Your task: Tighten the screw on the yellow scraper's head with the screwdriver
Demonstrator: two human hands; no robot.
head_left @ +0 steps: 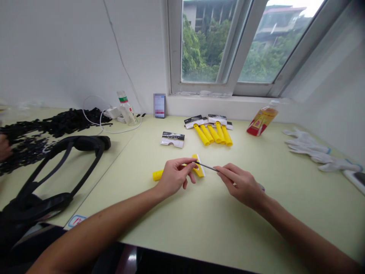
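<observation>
A screwdriver (pixel 207 166) with a thin dark shaft spans the gap between my hands. My right hand (pixel 242 186) is closed around it, and a small purplish end (pixel 261 187) shows behind that hand. At the shaft's tip, my left hand (pixel 176 175) pinches with thumb and forefinger; whether a small part is also between them I cannot tell. Beneath my left hand lies a yellow scraper (pixel 157 175), its middle hidden. The wide head, with a white edge and a small hole, shows past my fingers. A loose black-and-white card (pixel 172 139) lies behind.
Several yellow scrapers (pixel 212 133) with cards lie near the window. A red-labelled bottle (pixel 262 118), a phone (pixel 159 105) and a clear bottle (pixel 127 108) stand at the back. White gloves (pixel 316 150) lie right; a black headset frame (pixel 59 171), dark strips (pixel 54 123) and another person's hand (pixel 4 147) are left.
</observation>
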